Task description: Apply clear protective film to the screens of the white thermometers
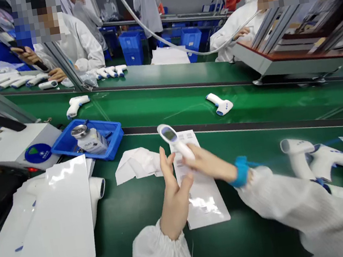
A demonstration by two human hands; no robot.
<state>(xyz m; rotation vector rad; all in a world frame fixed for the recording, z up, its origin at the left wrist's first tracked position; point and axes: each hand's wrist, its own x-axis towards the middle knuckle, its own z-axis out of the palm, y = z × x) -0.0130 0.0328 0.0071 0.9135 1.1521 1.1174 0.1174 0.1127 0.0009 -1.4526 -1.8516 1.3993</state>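
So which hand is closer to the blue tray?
Left. The left hand is below and right of the blue plastic tray, not touching it; the right hand, gripping a white infrared thermometer, is farther right.

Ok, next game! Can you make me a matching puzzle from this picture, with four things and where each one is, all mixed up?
Things:
1. infrared thermometer
2. blue plastic tray
3. blue wrist strap
4. crumpled white sheet

Places:
A. on the green belt
B. around a wrist
C. holding a capped bottle
D. in the right hand

Pairs: 1-D, 2-C, 3-B, 4-A
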